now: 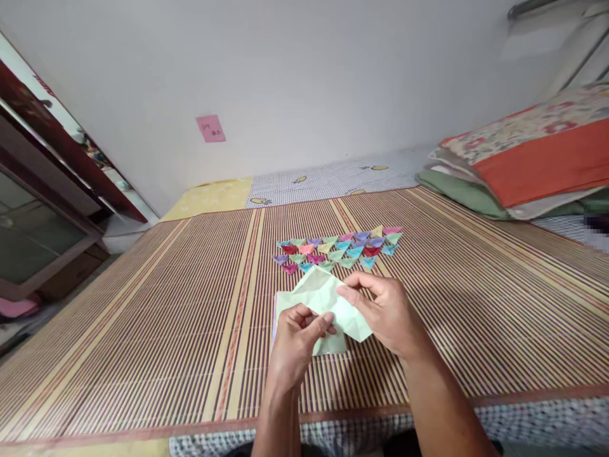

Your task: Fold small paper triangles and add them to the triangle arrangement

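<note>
A pale green sheet of paper (323,292), creased and partly folded, is held up between both hands. My left hand (297,333) pinches its lower left edge between thumb and fingers. On the right side, my right hand (383,308) grips the paper with thumb and forefinger. Beneath it lies a stack of paper sheets (285,301), with pale green on top and a lilac edge showing at the left. Just beyond are rows of small folded paper shapes (335,255) in several colours, pointed at the bottom.
A striped bamboo mat (190,317) covers the bed. Folded bedding (537,158) is piled at the right against the wall. A pink note (210,129) is stuck on the white wall. Checked cloth (323,181) shows behind the mat, and a doorway stands at the left.
</note>
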A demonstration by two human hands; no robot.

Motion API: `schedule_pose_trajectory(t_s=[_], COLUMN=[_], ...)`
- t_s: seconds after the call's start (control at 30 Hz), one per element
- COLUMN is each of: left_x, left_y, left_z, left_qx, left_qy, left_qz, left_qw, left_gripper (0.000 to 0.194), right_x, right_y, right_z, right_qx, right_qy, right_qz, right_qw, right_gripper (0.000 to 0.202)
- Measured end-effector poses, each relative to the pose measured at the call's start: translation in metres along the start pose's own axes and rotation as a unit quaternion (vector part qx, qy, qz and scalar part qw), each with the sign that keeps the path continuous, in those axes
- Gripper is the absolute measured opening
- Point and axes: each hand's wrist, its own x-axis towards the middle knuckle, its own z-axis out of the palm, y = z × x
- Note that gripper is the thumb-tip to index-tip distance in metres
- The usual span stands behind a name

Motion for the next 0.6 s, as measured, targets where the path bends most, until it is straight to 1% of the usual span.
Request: schedule_pose_trajectory(t_s=[0.1,0.27,0.33,0.47,0.53,0.6], left_x=[-0.001,-0.004,-0.005,-0.005,-0.005,-0.005], left_y=[0.000,0.002,0.003,0.001,0.000,-0.002], left_z=[0.002,0.011,0.013,0.014,0.013,0.012], left_qx=[-0.017,-0.068,-0.072,-0.063,-0.059,-0.062], left_qy=[-0.003,0.014,0.011,-0.011,-0.007,0.009], left_qz=[0.011,0.046,0.060,0.066,0.063,0.060], left_qw=[1.000,0.997,0.996,0.996,0.996,0.996], left_gripper=[0.034,0.028,0.027,0.022,0.020,0.021], right_x=[0.000,0.001,0.000,0.000,0.001,0.001], right_y=[-0.004,-0.009,-0.009,-0.009,-0.007,-0.004], right_z=[0.001,0.005,0.005,0.003,0.003,0.002], right_qx=[-0.002,0.003,0.004,-0.002,-0.004,-0.005], right_qy=[-0.008,-0.030,-0.026,-0.009,0.001,0.016], right_qz=[-0.014,-0.030,-0.032,-0.044,-0.046,-0.038], right_qw=[1.000,0.999,0.999,0.999,0.999,0.999], right_gripper=[0.025,0.022,0.020,0.014,0.012,0.012])
